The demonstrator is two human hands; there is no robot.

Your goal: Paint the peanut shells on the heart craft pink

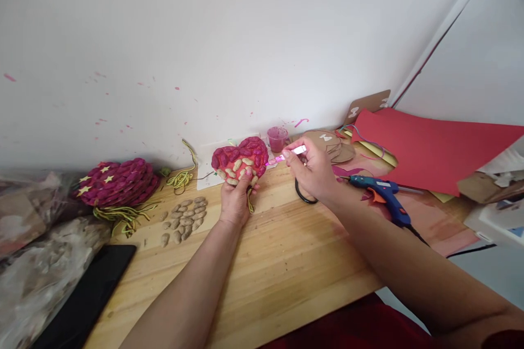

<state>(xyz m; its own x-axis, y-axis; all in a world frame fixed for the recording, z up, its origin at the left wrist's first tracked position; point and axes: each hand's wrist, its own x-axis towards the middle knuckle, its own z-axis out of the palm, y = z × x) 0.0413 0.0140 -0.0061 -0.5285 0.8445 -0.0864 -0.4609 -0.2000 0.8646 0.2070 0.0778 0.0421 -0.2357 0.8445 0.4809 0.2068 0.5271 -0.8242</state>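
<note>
My left hand [236, 199] grips the lower edge of a heart-shaped piece [252, 148] covered in peanut shells, its thumb on the front. The shells along the top and right are dark pink; those in the middle and lower left are pale. Between the fingers of my right hand [311, 166] is a white-handled brush [299, 150], its pink tip touching or very near the heart's right edge. A cup of pink paint [277, 139] stands just behind the brush. Loose peanuts [186, 219] lie left of my left hand.
Stacked pink hearts [123, 182] with yellow stars and plastic bags [53, 278] are at the left, near a black flat object [96, 289]. On the right lie a blue glue gun [382, 193], its cord, red sheets [434, 144] and cardboard pieces [344, 151]. A wall rises behind.
</note>
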